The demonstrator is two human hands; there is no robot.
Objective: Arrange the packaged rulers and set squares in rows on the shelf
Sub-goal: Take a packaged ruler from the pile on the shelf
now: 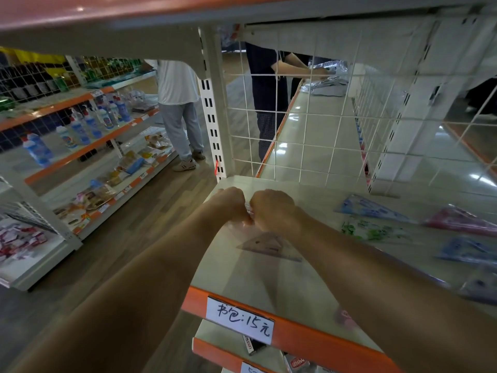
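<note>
Clear plastic packet (269, 246) with a grey triangular set square, pinched at its far edge by the curled left hand (228, 204) and right hand (273, 210), lies over the cream metal shelf (236, 278), left of blue, green and pink packaged set squares (373, 231)

Left of the left hand (231, 205), a wood-plank floor (129, 238) runs down the aisle to a white shelving unit (80, 152) with orange edges. It carries blue-and-white bottles (37, 149) on one level and snack packets (129, 162) lower down. Beyond the right hand (271, 208) stand a white slotted upright (212, 125) and a white wire grid (309, 122). Behind the grid, a glossy neighbouring shelf (309, 160) catches bright patches of light. Farther off stand a person in a white top (177, 84) and a person in dark clothes (266, 82). An orange-edged upper shelf (107, 12) hangs overhead.
</note>
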